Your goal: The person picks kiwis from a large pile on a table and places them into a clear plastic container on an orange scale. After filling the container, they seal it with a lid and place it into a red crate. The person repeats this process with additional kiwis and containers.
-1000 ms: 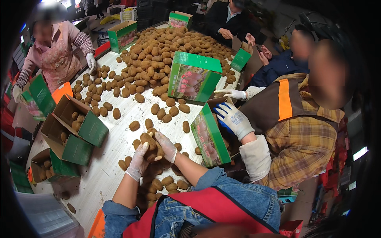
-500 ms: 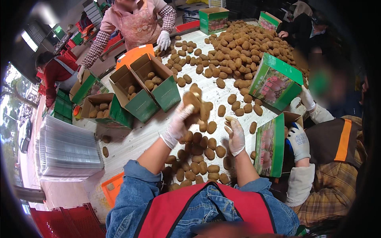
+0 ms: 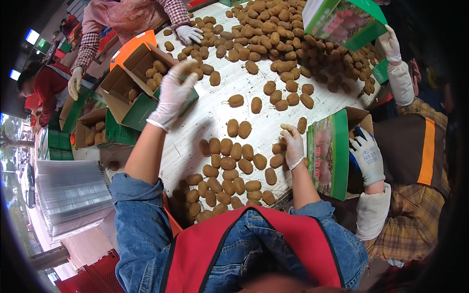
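Observation:
Brown kiwis (image 3: 229,168) lie loose on the white sorting table (image 3: 215,115) in front of me. My left hand (image 3: 173,95), in a white glove, reaches out over the rim of an open green-and-brown carton (image 3: 134,110) that holds several kiwis. Its palm faces down with a kiwi at the fingertips, and whether it grips any fruit is hidden. My right hand (image 3: 293,145), also gloved, rests at the right end of the near cluster with its fingers bent around a kiwi (image 3: 279,148).
A co-worker's blue-and-white gloved hand (image 3: 367,155) holds a green carton (image 3: 332,154) just right of my right hand. A large kiwi heap (image 3: 293,34) fills the far table. Another person's gloved hand (image 3: 188,34) works there. More cartons (image 3: 93,132) and stacked clear trays (image 3: 68,195) sit left.
My left hand has carried its handful of kiwis up and left to the open carton. My right hand has dropped onto the kiwis near the green carton.

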